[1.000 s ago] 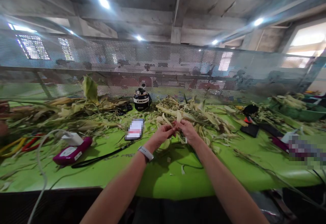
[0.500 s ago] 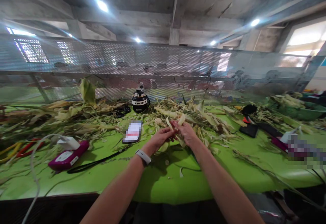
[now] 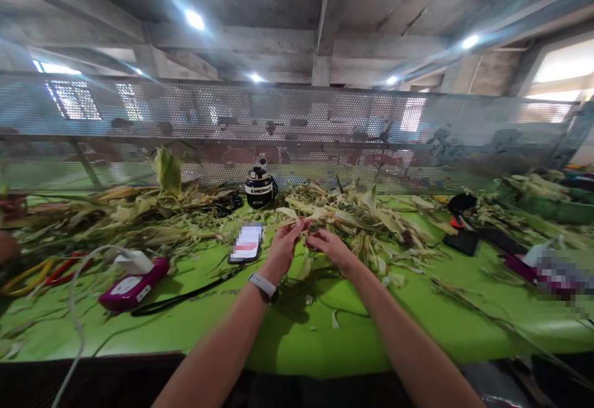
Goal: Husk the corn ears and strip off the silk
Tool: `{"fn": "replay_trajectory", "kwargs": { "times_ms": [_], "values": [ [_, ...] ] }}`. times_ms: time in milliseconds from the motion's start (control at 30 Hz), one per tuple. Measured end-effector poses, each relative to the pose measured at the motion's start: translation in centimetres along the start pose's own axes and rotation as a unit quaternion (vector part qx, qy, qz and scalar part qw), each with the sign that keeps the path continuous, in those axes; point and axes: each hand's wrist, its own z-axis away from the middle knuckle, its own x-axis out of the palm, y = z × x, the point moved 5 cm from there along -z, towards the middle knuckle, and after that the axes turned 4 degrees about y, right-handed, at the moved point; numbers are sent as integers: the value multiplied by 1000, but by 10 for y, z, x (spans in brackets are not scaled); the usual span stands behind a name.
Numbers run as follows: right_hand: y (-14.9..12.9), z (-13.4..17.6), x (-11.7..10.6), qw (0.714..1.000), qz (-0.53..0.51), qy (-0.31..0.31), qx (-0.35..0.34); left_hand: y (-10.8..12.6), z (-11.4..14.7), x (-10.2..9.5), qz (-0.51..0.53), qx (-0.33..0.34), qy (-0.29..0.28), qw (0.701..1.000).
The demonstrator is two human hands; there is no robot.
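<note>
My left hand [image 3: 283,250], with a pale band on its wrist, is closed in a pinch on a pale corn husk strip [image 3: 288,213] that sticks out above the fingers. Just to its right, my right hand [image 3: 330,249] has its fingers bent and pressed together; what lies between them, if anything, is too small to make out. A small gap parts the two hands. Behind them spreads a heap of torn corn husks [image 3: 371,215]. Husk scraps [image 3: 335,319] lie on the green tabletop [image 3: 325,352] below my hands.
Left of my hands lie a phone [image 3: 247,242], a purple power bank [image 3: 134,285] with a white plug and cable, and scissors [image 3: 32,278]. A black jug [image 3: 260,188] stands behind. More husks [image 3: 116,210] fill the left. A green basin [image 3: 547,200] sits far right.
My hands have come apart a little, the left one moving up and rightward tip-first with a husk strip. The view has shifted slightly left. Part of another person shows at the left edge.
</note>
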Motion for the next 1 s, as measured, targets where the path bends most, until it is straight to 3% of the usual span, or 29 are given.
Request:
{"fn": "replay_trajectory", "kwargs": {
  "times_ms": [100,167,333,433,500,633,833,1000],
  "values": [
    [4,3,13,995,-52,-85,27,2,-1,0,3,10,-10,1000],
    [5,1,9,995,-40,-87,22,2,-2,-2,-2,1,2,1000],
    [-6,-3,-19,987,101,69,-102,0,-2,-10,-39,-19,31,999],
    [-21,3,-27,950,159,158,-219,-2,0,-6,-95,-24,-10,995],
    [-25,5,-27,933,172,176,-261,-4,1,-1,-125,-28,-48,991],
    [-18,2,-27,934,208,169,-236,-6,3,6,-136,-50,-88,986],
    [-12,1,-27,938,223,175,-199,-3,8,4,-104,-53,-51,992],
    [-14,3,-25,947,203,164,-189,-4,9,7,-145,-31,-92,985]
  ]
}}
